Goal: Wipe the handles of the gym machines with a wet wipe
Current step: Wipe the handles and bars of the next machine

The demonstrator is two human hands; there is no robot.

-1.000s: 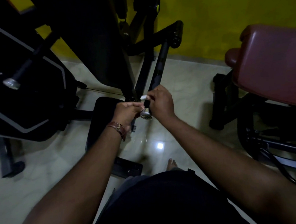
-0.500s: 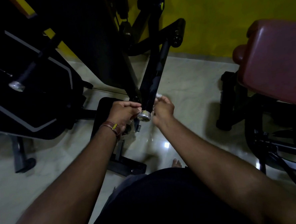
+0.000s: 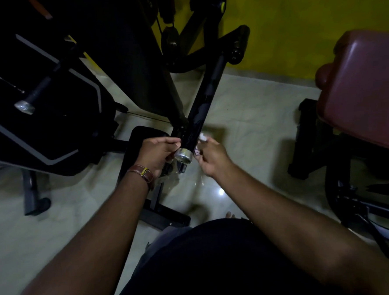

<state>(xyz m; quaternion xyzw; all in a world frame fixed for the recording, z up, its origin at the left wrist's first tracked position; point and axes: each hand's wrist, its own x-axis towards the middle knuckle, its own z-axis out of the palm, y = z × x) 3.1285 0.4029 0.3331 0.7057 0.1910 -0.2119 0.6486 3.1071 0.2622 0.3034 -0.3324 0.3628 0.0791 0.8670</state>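
Head view first takes in the black gym machine point(image 3: 120, 67) filling everything up and left of where I hold on, with a maroon padded bench point(image 3: 365, 91) well off to the right of my hands and a yellow wall point(image 3: 306, 22) behind both. Pale floor tiles point(image 3: 256, 125) spread beneath. From the machine a black handle bar point(image 3: 205, 96) slants down toward me and ends in a silver end cap point(image 3: 183, 155), which sits between my two hands. A second, shorter handle with its own silver cap point(image 3: 24, 107) juts out far to the left of my grip. My left hand point(image 3: 157, 153) is curled against the left side of the bar just above the cap, thumb and fingers closing on it. My right hand point(image 3: 212, 156) sits just right of the cap, fingertips pinching a small white wet wipe point(image 3: 202, 138); the frame is blurred there, so I think the wipe brushes the bar but cannot be sure. A brown wristband point(image 3: 144, 173) circles my left wrist.
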